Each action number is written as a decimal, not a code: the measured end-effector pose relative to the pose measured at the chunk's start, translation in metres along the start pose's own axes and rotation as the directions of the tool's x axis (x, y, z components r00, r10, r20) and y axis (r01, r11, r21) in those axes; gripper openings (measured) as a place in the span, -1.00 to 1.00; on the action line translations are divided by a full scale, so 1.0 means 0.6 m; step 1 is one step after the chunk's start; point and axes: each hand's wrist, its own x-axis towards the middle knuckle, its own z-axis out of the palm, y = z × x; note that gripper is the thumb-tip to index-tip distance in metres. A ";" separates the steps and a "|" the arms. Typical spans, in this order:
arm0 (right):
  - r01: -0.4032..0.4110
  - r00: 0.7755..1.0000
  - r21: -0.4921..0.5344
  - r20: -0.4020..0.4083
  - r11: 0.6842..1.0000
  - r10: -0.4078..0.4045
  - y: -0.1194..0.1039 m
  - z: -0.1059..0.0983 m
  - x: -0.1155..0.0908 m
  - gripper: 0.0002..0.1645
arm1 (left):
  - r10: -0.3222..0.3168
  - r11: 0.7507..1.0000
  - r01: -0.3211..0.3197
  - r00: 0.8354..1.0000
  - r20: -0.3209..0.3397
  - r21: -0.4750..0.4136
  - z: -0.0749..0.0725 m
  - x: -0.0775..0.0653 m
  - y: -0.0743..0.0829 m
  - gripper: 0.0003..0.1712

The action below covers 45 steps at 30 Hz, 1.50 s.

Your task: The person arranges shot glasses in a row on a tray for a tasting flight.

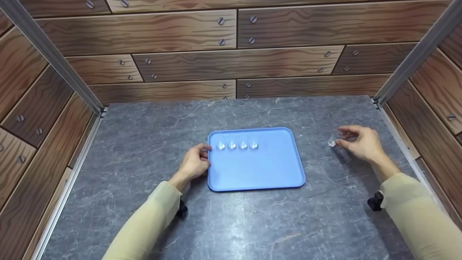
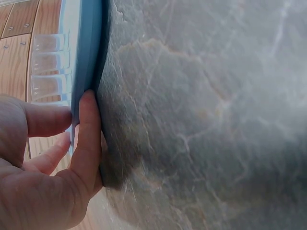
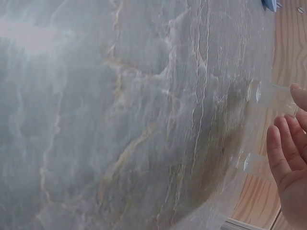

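Observation:
A blue tray (image 1: 278, 164) lies flat on the table, with a row of several small clear glasses (image 1: 231, 145) along its far left part. My left hand (image 1: 193, 161) holds the tray's left rim, the thumb at its upper edge and a finger against its outer side in the left wrist view. Off to the right of the tray, my right hand (image 1: 361, 142) pinches a single small clear glass (image 1: 331, 141) between thumb and fingertips. A second clear glass (image 3: 254, 164) stands beyond that hand in the right wrist view; the hand hides it from the head view.
The table (image 1: 238, 220) has a grey marbled top. Wood-patterned walls (image 1: 187, 32) enclose it at the back and both sides, with metal posts (image 1: 415, 54) at the far corners. A black wrist device (image 1: 375, 201) shows by the right sleeve.

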 end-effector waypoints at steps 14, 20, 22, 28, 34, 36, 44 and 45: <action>-0.006 1.000 -0.032 -0.008 0.999 0.005 -0.002 0.004 -0.002 -0.55 | 0.014 0.999 -0.015 1.000 0.003 0.052 0.013 0.028 -0.037 -0.36; 0.000 1.000 -0.006 -0.024 1.000 -0.001 -0.004 0.009 -0.002 -0.55 | 0.011 0.999 -0.011 1.000 0.006 0.049 0.012 0.028 -0.037 -0.37; 0.003 1.000 0.006 -0.027 1.000 -0.003 -0.007 0.011 -0.001 -0.55 | 0.012 0.999 -0.012 1.000 0.005 0.050 0.012 0.029 -0.038 -0.37; 0.029 0.999 0.077 -0.018 0.997 -0.027 -0.024 0.018 0.000 -0.54 | 0.012 0.998 -0.012 1.000 0.001 0.056 0.012 0.029 -0.035 -0.36; 0.067 0.998 0.140 -0.010 0.988 -0.066 -0.050 0.035 0.005 -0.56 | 0.004 0.999 -0.005 1.000 0.012 0.040 0.011 0.027 -0.033 -0.36; 0.080 0.997 0.146 -0.002 0.986 -0.080 -0.060 0.042 0.009 -0.56 | -0.007 1.000 0.006 1.000 0.015 0.025 0.009 0.025 -0.031 -0.37; 0.122 0.992 0.176 0.015 0.977 -0.127 -0.099 0.081 0.026 -0.56 | -0.011 0.999 0.011 1.000 0.020 0.038 0.009 0.025 -0.029 -0.38; 0.130 0.991 0.177 0.013 0.976 -0.134 -0.104 0.086 0.028 -0.57 | -0.008 0.999 0.007 1.000 0.020 0.041 0.009 0.025 -0.030 -0.38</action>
